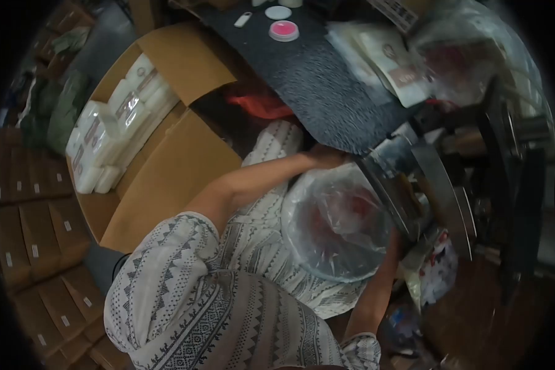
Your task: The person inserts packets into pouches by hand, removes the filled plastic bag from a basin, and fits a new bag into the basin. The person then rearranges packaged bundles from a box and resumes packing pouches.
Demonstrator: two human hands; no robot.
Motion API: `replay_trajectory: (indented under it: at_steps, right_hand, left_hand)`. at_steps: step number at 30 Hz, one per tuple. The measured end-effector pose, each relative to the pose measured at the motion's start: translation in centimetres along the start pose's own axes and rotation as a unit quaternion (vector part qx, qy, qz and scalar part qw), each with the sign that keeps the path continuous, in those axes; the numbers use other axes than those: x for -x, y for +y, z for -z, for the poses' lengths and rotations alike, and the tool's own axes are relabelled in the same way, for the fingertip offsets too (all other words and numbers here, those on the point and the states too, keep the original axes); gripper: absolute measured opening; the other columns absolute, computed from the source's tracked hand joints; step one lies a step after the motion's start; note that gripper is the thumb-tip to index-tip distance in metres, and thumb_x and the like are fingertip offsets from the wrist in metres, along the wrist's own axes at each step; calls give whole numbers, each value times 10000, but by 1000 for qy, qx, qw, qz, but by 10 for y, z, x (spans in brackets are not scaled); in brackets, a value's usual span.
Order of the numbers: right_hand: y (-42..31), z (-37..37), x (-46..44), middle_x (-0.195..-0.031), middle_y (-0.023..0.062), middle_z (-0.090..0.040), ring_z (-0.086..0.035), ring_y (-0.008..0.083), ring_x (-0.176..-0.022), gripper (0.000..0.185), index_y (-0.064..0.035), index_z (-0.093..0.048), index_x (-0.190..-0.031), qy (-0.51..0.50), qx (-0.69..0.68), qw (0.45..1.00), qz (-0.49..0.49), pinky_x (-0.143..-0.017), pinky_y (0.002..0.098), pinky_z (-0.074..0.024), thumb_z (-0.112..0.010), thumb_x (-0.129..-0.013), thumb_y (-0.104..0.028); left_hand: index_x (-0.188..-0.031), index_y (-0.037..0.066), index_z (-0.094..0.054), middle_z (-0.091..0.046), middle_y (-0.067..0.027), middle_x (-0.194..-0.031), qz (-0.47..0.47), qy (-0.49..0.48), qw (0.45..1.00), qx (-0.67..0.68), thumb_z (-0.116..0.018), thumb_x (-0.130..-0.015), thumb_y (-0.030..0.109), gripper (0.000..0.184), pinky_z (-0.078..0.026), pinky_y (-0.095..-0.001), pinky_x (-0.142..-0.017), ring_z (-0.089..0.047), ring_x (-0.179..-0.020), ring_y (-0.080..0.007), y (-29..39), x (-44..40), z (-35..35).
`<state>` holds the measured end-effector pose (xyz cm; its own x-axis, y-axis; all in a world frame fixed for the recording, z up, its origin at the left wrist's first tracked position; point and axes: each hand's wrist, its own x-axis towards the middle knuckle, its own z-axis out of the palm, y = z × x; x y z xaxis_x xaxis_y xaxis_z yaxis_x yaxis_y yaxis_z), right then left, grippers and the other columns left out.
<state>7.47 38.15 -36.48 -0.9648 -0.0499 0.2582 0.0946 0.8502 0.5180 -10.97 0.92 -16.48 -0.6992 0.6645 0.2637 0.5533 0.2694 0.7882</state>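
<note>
A round basin (345,271) lined with clear plastic sits at my lap, and reddish-pink contents show dimly through the film. My left hand (328,156) is at the basin's far rim, beside the edge of the dark fuzzy mat and close to a dark machine with metal plates (401,185). Its fingers are in shadow and partly hidden. My right hand (397,242) reaches up along the basin's right side to the machine's lower edge, where its fingers are hidden. Just right of that wrist hangs a printed plastic packet (435,271).
An open cardboard box (166,179) with wrapped white packs (114,129) stands at left. On the mat (345,105) are a pink-filled round container (283,31), a white lid (278,12) and flat printed packets (394,68). Stacked cartons (37,240) line the far left.
</note>
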Motion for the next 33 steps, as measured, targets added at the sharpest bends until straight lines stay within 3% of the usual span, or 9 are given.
replay_trajectory:
  at_steps: [3, 5, 16, 20, 25, 27, 28, 29, 33]
  right_hand:
    - [7, 27, 18, -1412, 134, -391, -340, 295, -1319, 488, -35, -385, -1365, 44, -65, 997, -24, -1093, 444, -258, -453, -952, -287]
    - [-1, 44, 11, -1408, 142, -394, -338, 299, -1320, 493, -27, -387, -1362, 60, -105, 992, -46, -1093, 447, -256, -460, -950, -289]
    - [-51, 146, -52, -1386, 182, -409, -326, 320, -1323, 525, 18, -396, -1343, 86, -306, 929, -189, -1095, 463, -242, -502, -940, -301]
    - [-144, 271, -51, -1396, 143, -394, -387, 281, -1274, 502, -106, -489, -1310, -48, -364, 914, 173, -1045, 563, -266, -534, -875, -353]
    - [-125, 254, -39, -1352, 198, -421, -494, 338, -1146, 513, -68, -482, -1280, -248, -235, 914, 217, -958, 508, -352, -594, -829, -283]
    - [-128, 253, -44, -1338, 210, -434, -498, 334, -1144, 491, -37, -490, -1266, -246, -271, 904, 221, -953, 497, -362, -585, -835, -251]
    - [-135, 212, -23, -1329, 198, -449, -461, 330, -1190, 444, -26, -512, -1237, -239, -419, 862, 153, -993, 485, -345, -562, -854, -244]
    - [-142, 189, -13, -1320, 186, -465, -424, 325, -1237, 402, -16, -534, -1209, -225, -558, 794, 83, -1032, 472, -329, -539, -874, -238]
    - [-120, 237, -34, -1089, 207, -614, -602, 302, -1000, 336, 44, -568, -1133, -457, -549, 699, 34, -867, 369, -456, -541, -887, -183]
  left_hand:
    - [-1220, 47, -551, -539, -182, -1253, -30, 42, 998, 23, -523, -890, 261, 394, -344, -402, -1024, -483, -1172, -348, -24, -1, -13]
    - [-1273, 49, -517, -491, -169, -1325, -30, 24, 959, 282, -519, -909, 302, 443, -333, -392, -1041, -459, -1211, -329, -43, 3, -20]
    - [-1314, 40, -469, -419, -159, -1387, 109, 18, 973, 201, -474, -935, 345, 486, -262, -385, -1085, -394, -1267, -295, -47, -5, 5]
    - [-1331, 37, -449, -390, -155, -1411, 153, -14, 969, 194, -456, -946, 362, 504, -234, -382, -1102, -368, -1290, -282, -48, -7, 14]
    - [-1347, 33, -430, -361, -151, -1436, 189, -38, 963, 188, -438, -956, 379, 522, -206, -379, -1120, -342, -1312, -268, -52, 2, 14]
    - [-1299, 16, -483, -499, -202, -1305, 50, -62, 986, -150, -493, -932, 373, 512, -348, -383, -1032, -470, -1203, -316, -65, 21, 8]
    - [-1299, 16, -483, -499, -202, -1305, 55, -57, 986, -149, -493, -932, 373, 512, -348, -383, -1032, -470, -1203, -316, -12, 37, 81]
    - [-1311, 16, -470, -558, -158, -1247, 188, -224, 938, 186, -471, -957, 388, 513, -386, -370, -1002, -506, -1177, -269, 44, 57, 157]
    - [-1271, 4, -501, -634, -126, -1076, 279, 81, 889, 353, -461, -981, 294, 413, -509, -285, -827, -641, -907, -164, 86, 179, 316]
